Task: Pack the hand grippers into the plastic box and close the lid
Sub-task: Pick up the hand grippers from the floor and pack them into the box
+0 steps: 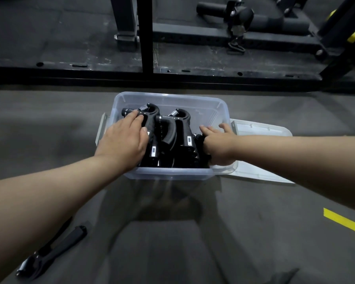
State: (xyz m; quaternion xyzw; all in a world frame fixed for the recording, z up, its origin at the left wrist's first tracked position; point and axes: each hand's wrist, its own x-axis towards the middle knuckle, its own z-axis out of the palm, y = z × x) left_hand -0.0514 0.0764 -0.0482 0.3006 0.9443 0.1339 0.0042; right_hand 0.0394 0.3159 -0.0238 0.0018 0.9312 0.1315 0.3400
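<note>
A person's left hand [123, 140] lay flat, fingers straight, on the hand grippers [188, 128] packed in the plastic box [172, 175]. The right hand [217, 146], fingers outstretched, reached in by its right wall. The lid [262, 130] lay beside it.

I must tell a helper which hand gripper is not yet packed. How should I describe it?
Find the clear plastic box on the gym floor. Come nearer and left, below the left forearm. That black hand gripper lies alone on the floor; the other grippers are inside the box.
</note>
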